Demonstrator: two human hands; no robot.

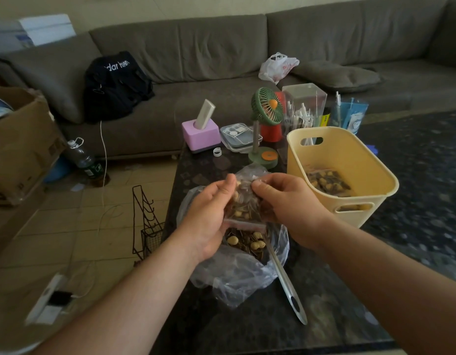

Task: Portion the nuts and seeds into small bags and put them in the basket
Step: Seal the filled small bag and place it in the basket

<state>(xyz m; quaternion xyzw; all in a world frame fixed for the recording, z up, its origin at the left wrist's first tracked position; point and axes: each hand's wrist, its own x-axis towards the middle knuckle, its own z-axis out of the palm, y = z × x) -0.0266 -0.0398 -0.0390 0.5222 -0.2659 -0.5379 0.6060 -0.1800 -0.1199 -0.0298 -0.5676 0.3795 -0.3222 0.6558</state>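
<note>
My left hand (209, 216) and right hand (286, 201) gripped a filled bag (245, 201). The basket (350, 155) stood right, holding another portion.

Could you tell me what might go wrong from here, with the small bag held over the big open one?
1. Both hands, left hand and right hand, pinch the small bag; whether its strip is sealed is unclear, so nuts could spill.
2. The spoon leans out of the large bag, and a forearm could knock it.
3. The yellow basket sits to the right, so the reach across may brush the green fan.
</note>
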